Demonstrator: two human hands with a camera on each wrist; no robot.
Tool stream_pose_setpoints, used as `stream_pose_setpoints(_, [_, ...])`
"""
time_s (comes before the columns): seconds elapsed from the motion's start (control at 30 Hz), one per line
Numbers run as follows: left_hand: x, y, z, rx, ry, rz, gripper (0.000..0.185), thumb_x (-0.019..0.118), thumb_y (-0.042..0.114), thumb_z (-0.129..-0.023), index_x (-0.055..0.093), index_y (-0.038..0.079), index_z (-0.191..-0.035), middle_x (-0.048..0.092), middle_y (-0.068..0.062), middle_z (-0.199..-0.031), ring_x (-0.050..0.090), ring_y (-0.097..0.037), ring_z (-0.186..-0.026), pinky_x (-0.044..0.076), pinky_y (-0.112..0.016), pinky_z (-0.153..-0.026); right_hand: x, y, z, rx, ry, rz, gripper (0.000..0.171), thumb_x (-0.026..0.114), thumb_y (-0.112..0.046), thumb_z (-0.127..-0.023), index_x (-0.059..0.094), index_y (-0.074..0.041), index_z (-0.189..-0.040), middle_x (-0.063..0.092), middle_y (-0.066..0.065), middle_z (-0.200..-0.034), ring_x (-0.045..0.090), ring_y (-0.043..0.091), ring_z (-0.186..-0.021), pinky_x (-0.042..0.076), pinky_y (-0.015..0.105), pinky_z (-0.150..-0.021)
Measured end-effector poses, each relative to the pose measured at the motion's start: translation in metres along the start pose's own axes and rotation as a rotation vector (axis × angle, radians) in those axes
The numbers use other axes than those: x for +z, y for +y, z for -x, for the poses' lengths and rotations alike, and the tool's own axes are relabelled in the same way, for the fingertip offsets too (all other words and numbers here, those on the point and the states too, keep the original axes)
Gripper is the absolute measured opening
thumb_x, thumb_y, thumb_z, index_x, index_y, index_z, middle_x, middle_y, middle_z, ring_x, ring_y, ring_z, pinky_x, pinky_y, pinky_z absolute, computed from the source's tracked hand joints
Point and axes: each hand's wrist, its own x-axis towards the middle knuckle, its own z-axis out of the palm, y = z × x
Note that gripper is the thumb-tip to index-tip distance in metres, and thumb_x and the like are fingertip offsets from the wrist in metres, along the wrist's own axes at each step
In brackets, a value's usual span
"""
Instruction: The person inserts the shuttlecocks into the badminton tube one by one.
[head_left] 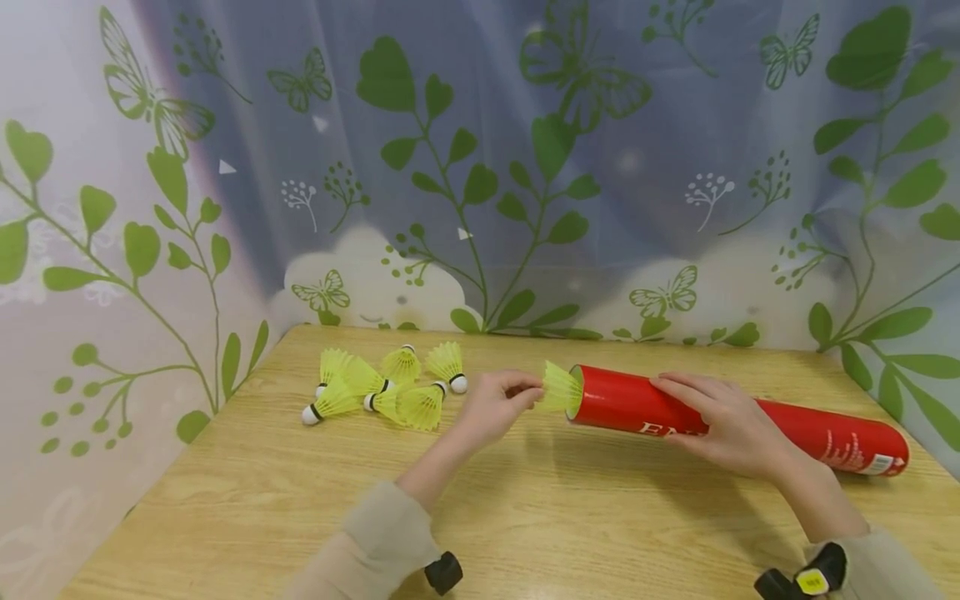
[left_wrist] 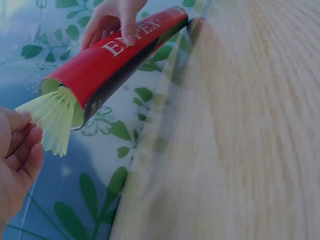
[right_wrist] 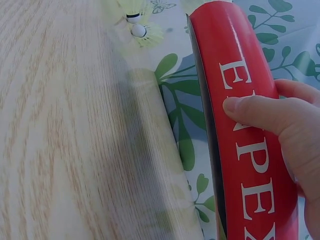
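A long red tube [head_left: 622, 400] with white lettering lies slanted over the table, its mouth facing left. My right hand [head_left: 731, 425] grips it around the middle, thumb on the near side and fingers over the top. At the mouth, my left hand [head_left: 495, 404] pinches the skirt edge of a yellow shuttlecock [head_left: 557, 388]. In the left wrist view this shuttlecock [left_wrist: 54, 117] has its head end inside the tube while the flared skirt sticks out. The right wrist view has the thumb of my right hand [right_wrist: 295, 117] across the letters on the tube [right_wrist: 240, 45].
Several yellow shuttlecocks with white heads [head_left: 420, 406] lie in a loose cluster on the wooden table [head_left: 480, 517], left of my left hand. A curtain with green leaves and butterflies [head_left: 480, 167] hangs behind the table's back edge.
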Motion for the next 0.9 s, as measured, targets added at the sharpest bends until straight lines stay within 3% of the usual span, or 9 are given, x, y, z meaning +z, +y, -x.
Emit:
stream_pose_setpoints(0.17, [0.012,0.0,-0.003,0.044,0.005,-0.006,0.014,0.064,0.007,-0.087,0.071,-0.001,-0.097,0.069,-0.01,-0.089,0.062,-0.014,-0.07,0.049,-0.019,-0.058,-0.001,0.0,-0.001,-0.007,0.015,-0.006,0.065,0.047,-0.059,-0.085,0.054,-0.013,-0.13,0.058,0.011,-0.121,0.055,0.03,-0.103,0.041,0.05,-0.08])
stream_pose_setpoints(0.33, [0.022,0.003,-0.004,0.066,0.012,0.01,0.013,0.065,0.004,-0.086,0.071,-0.001,-0.096,0.069,-0.01,-0.09,0.06,-0.007,-0.068,0.049,-0.018,-0.059,0.0,0.0,0.0,-0.009,0.015,-0.005,0.063,0.057,-0.055,-0.084,0.054,-0.013,-0.13,0.058,0.01,-0.121,0.055,0.029,-0.104,0.041,0.05,-0.08])
stream_pose_setpoints(0.4, [0.024,0.003,-0.005,0.066,0.01,0.019,0.014,0.065,0.005,-0.086,0.071,-0.001,-0.096,0.069,-0.01,-0.09,0.06,-0.007,-0.068,0.049,-0.018,-0.059,0.0,0.001,0.001,-0.006,0.007,0.003,0.063,0.068,-0.048,-0.08,0.054,-0.013,-0.131,0.057,0.01,-0.122,0.054,0.028,-0.105,0.04,0.049,-0.081])
stream_pose_setpoints(0.5, [0.027,0.001,-0.005,0.053,0.007,0.027,0.014,0.064,0.006,-0.087,0.071,0.0,-0.097,0.069,-0.009,-0.089,0.06,-0.006,-0.069,0.049,-0.018,-0.059,0.001,0.001,0.002,0.002,-0.002,0.018,0.07,0.081,-0.033,-0.069,0.054,-0.013,-0.131,0.057,0.01,-0.122,0.054,0.027,-0.105,0.04,0.048,-0.082])
stream_pose_setpoints(0.63, [0.03,-0.002,-0.007,0.029,0.024,0.057,0.014,0.064,0.006,-0.087,0.071,0.0,-0.097,0.07,-0.009,-0.088,0.061,-0.008,-0.069,0.049,-0.018,-0.06,0.001,0.001,0.002,0.007,-0.007,0.032,0.08,0.085,-0.017,-0.057,0.054,-0.012,-0.13,0.057,0.01,-0.121,0.054,0.028,-0.105,0.04,0.048,-0.083])
stream_pose_setpoints(0.8, [0.033,-0.004,-0.007,0.007,0.048,0.095,0.013,0.064,0.006,-0.087,0.072,0.0,-0.096,0.07,-0.01,-0.087,0.063,-0.015,-0.07,0.048,-0.018,-0.058,0.002,0.001,0.002,0.01,-0.01,0.034,0.081,0.086,-0.016,-0.055,0.054,-0.012,-0.13,0.058,0.011,-0.121,0.055,0.029,-0.104,0.041,0.05,-0.082])
stream_pose_setpoints(0.9, [0.035,-0.004,-0.008,-0.005,0.055,0.103,0.013,0.064,0.007,-0.087,0.072,0.0,-0.096,0.07,-0.009,-0.087,0.063,-0.014,-0.071,0.048,-0.018,-0.059,0.001,0.001,0.002,0.009,-0.008,0.025,0.076,0.085,-0.021,-0.061,0.054,-0.012,-0.13,0.058,0.011,-0.121,0.055,0.029,-0.104,0.041,0.05,-0.082])
